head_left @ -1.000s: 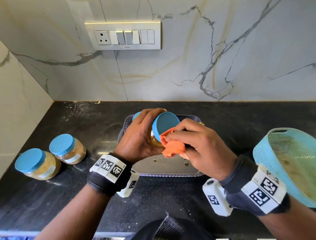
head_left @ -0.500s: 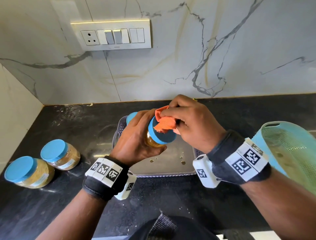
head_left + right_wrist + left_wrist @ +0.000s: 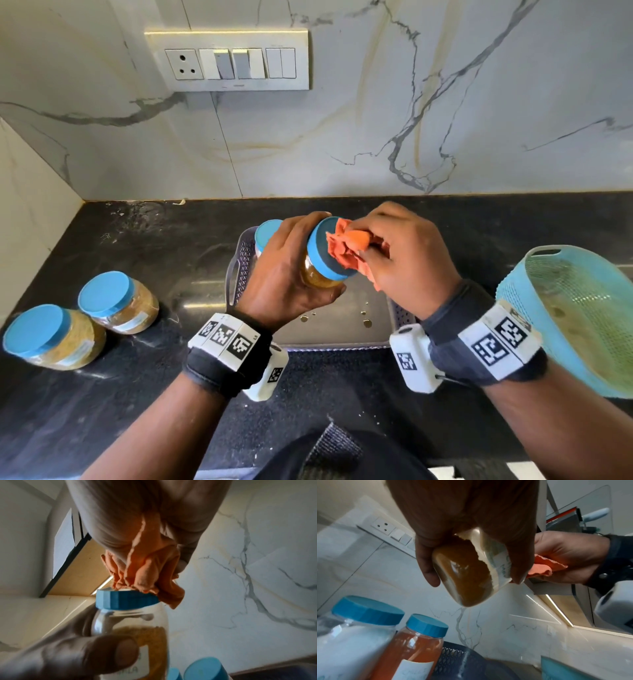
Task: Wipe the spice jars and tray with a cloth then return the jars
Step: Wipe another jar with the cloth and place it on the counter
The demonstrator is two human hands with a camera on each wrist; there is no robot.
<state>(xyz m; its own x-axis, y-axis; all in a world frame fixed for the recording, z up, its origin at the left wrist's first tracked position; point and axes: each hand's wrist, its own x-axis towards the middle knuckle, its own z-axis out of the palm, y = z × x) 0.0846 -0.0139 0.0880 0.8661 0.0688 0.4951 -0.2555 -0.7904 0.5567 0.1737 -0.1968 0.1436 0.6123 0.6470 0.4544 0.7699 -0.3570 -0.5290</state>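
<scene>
- Left hand (image 3: pixel 281 274) wraps the spice jar (image 3: pixel 320 274) at frame centre, above the tray (image 3: pixel 239 267) — keep it clamped against twisting.
- Right hand (image 3: pixel 407 260) clutches the bunched orange cloth (image 3: pixel 346 248) on the blue lid (image 3: pixel 322 255); sweep rim and facets too.
- Two jars (image 3: pixel 85 322) wait on the table (image 3: pixel 171 246), lower left.

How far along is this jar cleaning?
Early to midway, I'd guess. Two jars stand on the counter, out of the tray, perhaps wiped. Now the left hand grips a jar while the right hand rubs the orange cloth on its lid. Two more jars wait in the tray; tray wiping and returning remain.
</scene>
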